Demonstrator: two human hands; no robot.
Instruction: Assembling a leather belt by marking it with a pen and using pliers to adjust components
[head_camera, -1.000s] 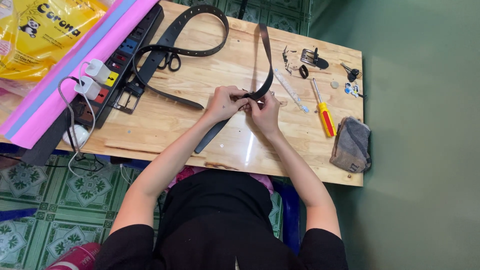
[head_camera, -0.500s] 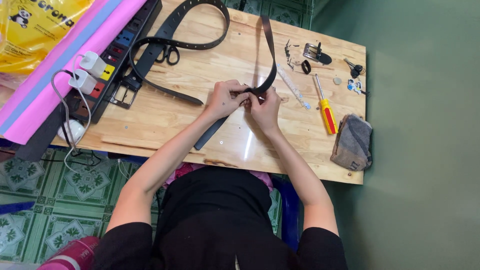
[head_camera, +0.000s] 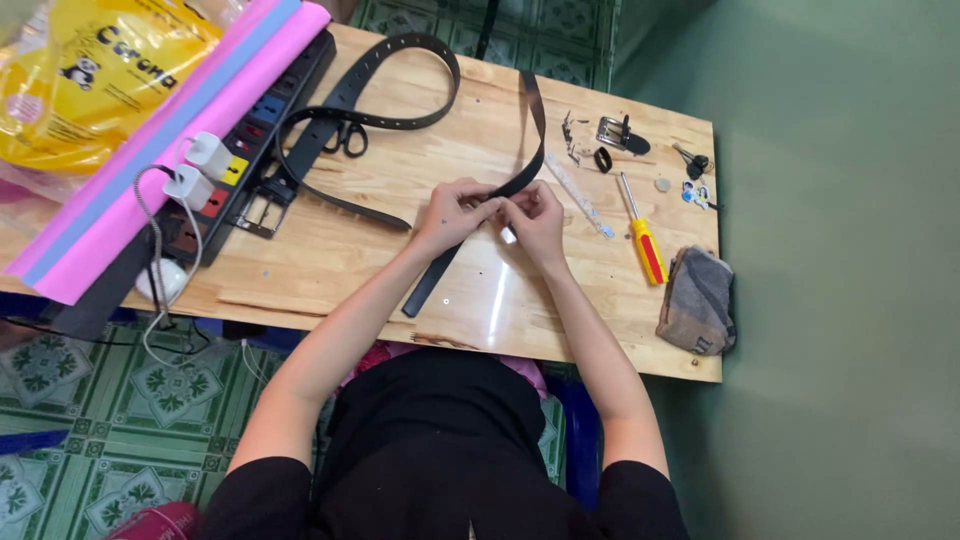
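My left hand (head_camera: 452, 211) and my right hand (head_camera: 535, 218) meet over the middle of the wooden table (head_camera: 330, 260), both pinching a black belt strap (head_camera: 527, 150). The strap arches up from my fingers toward the table's far edge, and its free end (head_camera: 432, 283) lies flat toward me. What sits between my fingertips is too small to make out. A second black belt (head_camera: 385, 110) with punched holes and a metal buckle (head_camera: 258, 212) loops across the far left of the table.
Black scissors (head_camera: 347, 138) lie on the looped belt. A power strip (head_camera: 240, 160) with white chargers runs along the left, beside a pink roll (head_camera: 160, 150) and a yellow bag (head_camera: 95, 70). A yellow-handled screwdriver (head_camera: 645, 240), a buckle (head_camera: 612, 132), small hardware and a grey cloth (head_camera: 698, 300) lie right.
Both hands stay on the strap with only small finger shifts. The view has drifted slightly, so the table sits a little lower in frame.
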